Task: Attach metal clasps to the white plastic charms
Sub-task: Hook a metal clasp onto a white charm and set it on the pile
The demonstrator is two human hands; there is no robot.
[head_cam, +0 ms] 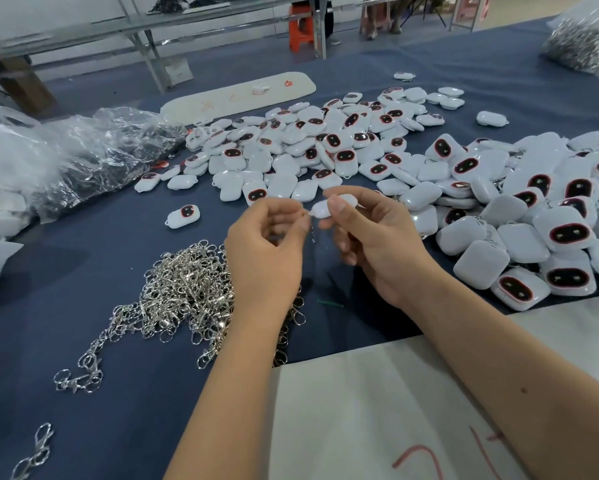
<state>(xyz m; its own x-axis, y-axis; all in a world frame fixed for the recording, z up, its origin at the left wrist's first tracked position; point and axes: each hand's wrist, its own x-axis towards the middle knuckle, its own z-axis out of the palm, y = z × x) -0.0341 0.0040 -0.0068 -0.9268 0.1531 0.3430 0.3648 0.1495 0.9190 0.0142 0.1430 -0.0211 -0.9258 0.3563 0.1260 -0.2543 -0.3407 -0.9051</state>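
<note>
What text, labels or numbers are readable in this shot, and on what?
None reads for certain.
White board near the person: red handwritten strokes, cut off by the frame edge, unreadable.
Long white board at the far side: a small red mark and faint orange scrawl, too small and blurred to read.
White plastic charms: dark ovals rimmed in red, no lettering visible.

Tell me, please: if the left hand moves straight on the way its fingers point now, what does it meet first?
Most likely the white charm that the right hand holds. The left hand pinches a metal clasp, and its fingertips point right at the charm's end. Whether they already touch, I cannot tell.
</note>
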